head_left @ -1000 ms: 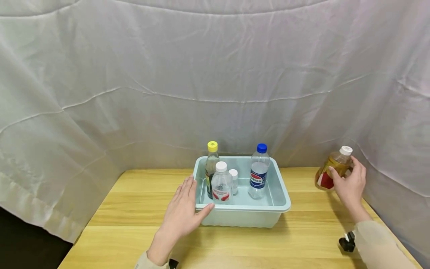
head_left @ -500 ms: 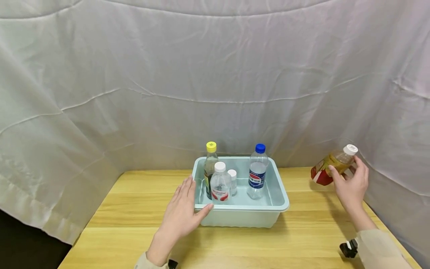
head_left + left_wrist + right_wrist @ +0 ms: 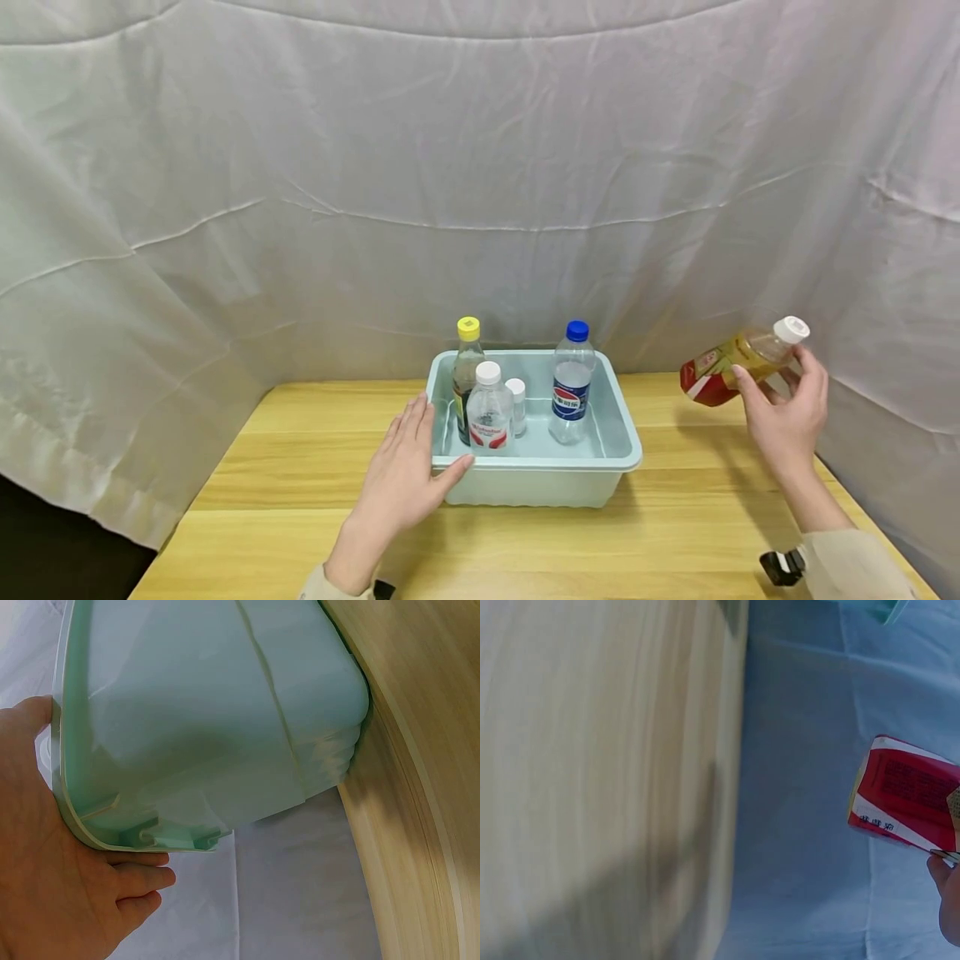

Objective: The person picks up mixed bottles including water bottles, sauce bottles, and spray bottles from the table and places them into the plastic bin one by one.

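My right hand grips a drink bottle with a red and yellow label and white cap, held tilted above the table's right side, cap end up to the right. In the right wrist view the bottle's red label shows beside a fingertip. My left hand rests with straight fingers on the near left corner of a pale blue plastic tub. In the left wrist view that hand touches the tub's rim. Inside stand a yellow-capped bottle, a clear white-capped bottle, a small white-capped bottle and a blue-capped Pepsi bottle.
The tub stands on a wooden table, near its far edge. A grey cloth curtain hangs behind the table and along both sides. A dark area lies at the lower left.
My right hand has lifted the drink bottle off the table and tilted it further, its base swinging to the left. The left hand keeps its place on the tub's corner.
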Motion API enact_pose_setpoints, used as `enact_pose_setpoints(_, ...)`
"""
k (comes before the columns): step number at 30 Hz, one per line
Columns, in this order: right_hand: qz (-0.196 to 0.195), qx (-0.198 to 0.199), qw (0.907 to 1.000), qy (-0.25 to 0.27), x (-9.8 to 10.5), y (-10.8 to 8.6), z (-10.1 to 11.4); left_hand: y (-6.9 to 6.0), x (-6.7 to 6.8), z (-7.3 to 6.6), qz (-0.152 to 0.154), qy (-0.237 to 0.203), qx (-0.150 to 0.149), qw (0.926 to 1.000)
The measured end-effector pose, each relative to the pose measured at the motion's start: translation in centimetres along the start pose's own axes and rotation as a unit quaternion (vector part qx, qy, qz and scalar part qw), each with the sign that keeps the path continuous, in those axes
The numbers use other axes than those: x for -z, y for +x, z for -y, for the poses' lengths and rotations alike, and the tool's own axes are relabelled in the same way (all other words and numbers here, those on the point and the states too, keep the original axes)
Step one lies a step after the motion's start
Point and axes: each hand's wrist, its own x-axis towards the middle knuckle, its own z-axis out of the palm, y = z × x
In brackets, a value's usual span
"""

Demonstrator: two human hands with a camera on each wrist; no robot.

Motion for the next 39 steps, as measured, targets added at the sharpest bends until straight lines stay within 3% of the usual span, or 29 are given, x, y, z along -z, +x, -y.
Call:
enact_pose_setpoints(10, -0.002, 0.06, 0.9963, 0.061, -0.3, -0.5, 2.8, 0.0, 0.0, 0.0, 0.003, 0.003, 0.001, 1.0)
enact_pose_setpoints(19, 0.003, 0.094, 0.9921, 0.083, -0.7, -1.0, 5.4, 0.0, 0.0, 0.0, 0.001, 0.002, 0.001, 1.0)
enact_pose_setpoints(29, 0.022, 0.136, 0.9776, 0.159, -1.6, -1.8, 7.5, 0.0, 0.1, -0.1, 0.002, 0.001, 0.001, 1.0)
enact_pose_setpoints(39, 0.049, 0.164, 0.9563, 0.237, -2.4, -2.9, 9.0, 0.0, 0.1, -0.1, 0.001, 0.001, -0.001, 1.0)
